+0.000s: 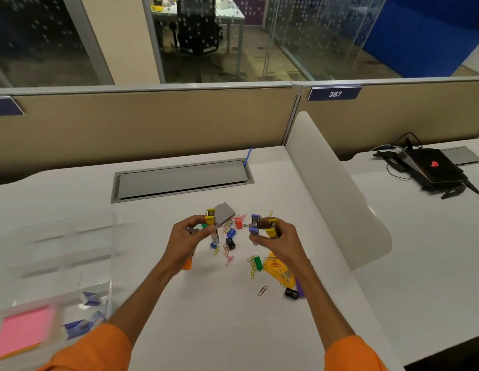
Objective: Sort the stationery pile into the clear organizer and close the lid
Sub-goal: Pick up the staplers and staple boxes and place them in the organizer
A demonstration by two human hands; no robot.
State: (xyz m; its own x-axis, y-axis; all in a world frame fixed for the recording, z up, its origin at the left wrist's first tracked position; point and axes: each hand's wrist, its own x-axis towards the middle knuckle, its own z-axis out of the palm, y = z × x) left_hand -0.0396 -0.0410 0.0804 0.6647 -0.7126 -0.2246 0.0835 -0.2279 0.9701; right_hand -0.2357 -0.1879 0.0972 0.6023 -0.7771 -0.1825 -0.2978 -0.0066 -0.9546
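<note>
Orange sleeves (99,344) flank the clip pile (228,226); above it, left grip (187,236) pinches a yellow stapler (210,219), right grip (282,238) two staplers (255,228), probably grouping kinds.

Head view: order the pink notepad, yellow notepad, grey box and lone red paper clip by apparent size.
1. pink notepad, nearest the camera, so unsure
2. yellow notepad, partly hidden
3. grey box
4. red paper clip

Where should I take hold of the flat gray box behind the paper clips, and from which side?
Probably across its two long edges at the far corner, from above. The gray box lies flat on the desk, so its top offers no hold; paper clips crowd its near end, and the yellow stapler in the left hand hides part of it.
</note>
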